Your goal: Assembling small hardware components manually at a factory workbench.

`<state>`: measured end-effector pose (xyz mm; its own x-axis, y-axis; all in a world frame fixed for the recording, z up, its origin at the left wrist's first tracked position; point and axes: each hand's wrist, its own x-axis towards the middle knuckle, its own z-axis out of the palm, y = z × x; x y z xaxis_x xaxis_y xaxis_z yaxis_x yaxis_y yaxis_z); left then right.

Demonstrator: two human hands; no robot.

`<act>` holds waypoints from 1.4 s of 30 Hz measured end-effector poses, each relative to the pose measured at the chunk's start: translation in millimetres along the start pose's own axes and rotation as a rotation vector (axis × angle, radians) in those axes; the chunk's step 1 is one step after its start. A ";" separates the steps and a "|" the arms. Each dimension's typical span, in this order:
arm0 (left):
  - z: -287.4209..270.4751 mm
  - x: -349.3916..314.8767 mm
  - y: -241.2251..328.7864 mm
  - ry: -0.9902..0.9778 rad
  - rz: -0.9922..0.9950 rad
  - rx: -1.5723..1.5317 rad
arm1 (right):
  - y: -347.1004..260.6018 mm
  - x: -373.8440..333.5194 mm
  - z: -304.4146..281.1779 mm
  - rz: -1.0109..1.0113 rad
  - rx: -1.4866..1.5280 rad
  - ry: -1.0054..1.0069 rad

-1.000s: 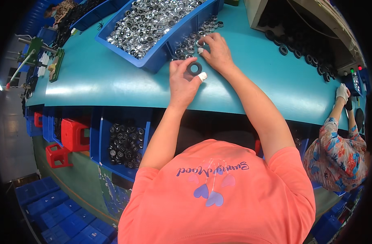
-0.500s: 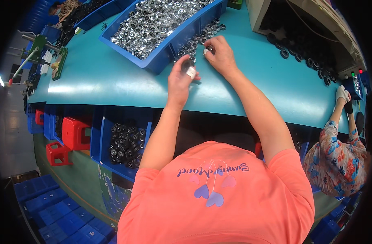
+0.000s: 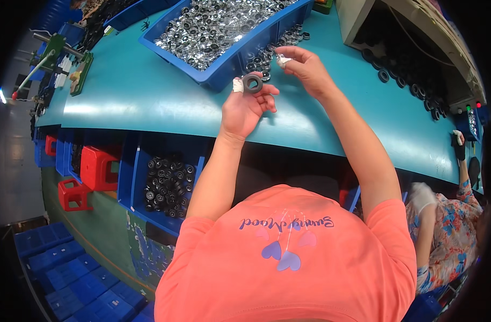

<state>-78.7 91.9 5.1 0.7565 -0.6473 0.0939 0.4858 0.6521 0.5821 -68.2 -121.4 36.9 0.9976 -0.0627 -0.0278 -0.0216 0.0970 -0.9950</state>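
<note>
My left hand [image 3: 241, 114] grips a black rubber ring [image 3: 246, 83] between its white-taped thumb and forefinger, the ring's hole facing up toward me. Its other fingers curl loosely below. To the right, my right hand [image 3: 311, 71] reaches to a loose pile of shiny clear-and-black wheel cores [image 3: 291, 36] lying along the blue bin's side. Its thumb and forefinger come together, with white wrapping on a fingertip; what sits between them is too small to make out. The blue bin [image 3: 216, 80] is heaped with many more of these shiny cores [image 3: 213, 32].
Black rings [image 3: 383, 75] spill from a box-like housing on the blue-green table [image 3: 165, 107]. A green hand press [image 3: 55, 53] stands at left. Below are a bin of black wheels [image 3: 167, 185] and red stools [image 3: 97, 169]. A co-worker [image 3: 449, 231] sits at right.
My left hand has turned, bringing the ring's hole into view. My right hand has shifted slightly right, staying by the loose cores. The co-worker's gloved hand has drawn back from the table.
</note>
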 end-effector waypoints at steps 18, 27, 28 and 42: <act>0.0 1.9 -4.8 0.091 0.059 0.076 | 7.1 -34.0 3.9 -0.020 0.212 -0.175; 0.6 1.8 -5.0 0.089 0.050 0.089 | 1.1 -36.6 4.5 -0.050 0.166 -0.212; 0.9 1.6 -4.8 0.089 0.048 0.088 | 0.7 -36.7 4.8 -0.047 0.172 -0.209; 1.4 1.9 -5.8 0.105 0.055 0.102 | 9.2 -35.2 3.3 -0.078 0.188 -0.240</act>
<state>-80.7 86.4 3.0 0.8247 -0.5638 0.0459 0.3996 0.6381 0.6582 -103.3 -115.0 29.1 0.9831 0.1570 0.0940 0.0462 0.2844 -0.9576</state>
